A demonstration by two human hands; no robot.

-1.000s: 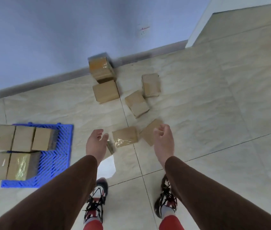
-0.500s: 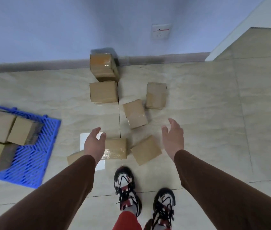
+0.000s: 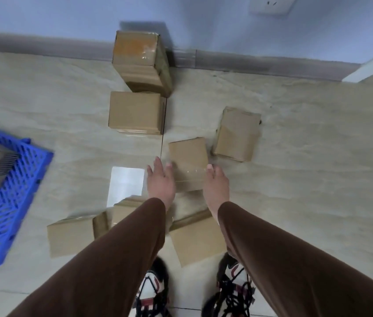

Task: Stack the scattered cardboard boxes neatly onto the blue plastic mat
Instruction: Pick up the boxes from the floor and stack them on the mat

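Box [image 3: 187, 165] framed by two open hands
Left hand [image 3: 160, 183] and right hand [image 3: 216, 186] are spread flat at its opposite sides, nothing grasped; its long axis runs away from the person.

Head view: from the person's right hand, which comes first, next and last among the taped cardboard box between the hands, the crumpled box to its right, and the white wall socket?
1. Taped cardboard box, at the right hand's fingertips.
2. Crumpled cardboard box, farther right.
3. White wall socket, up on the wall.
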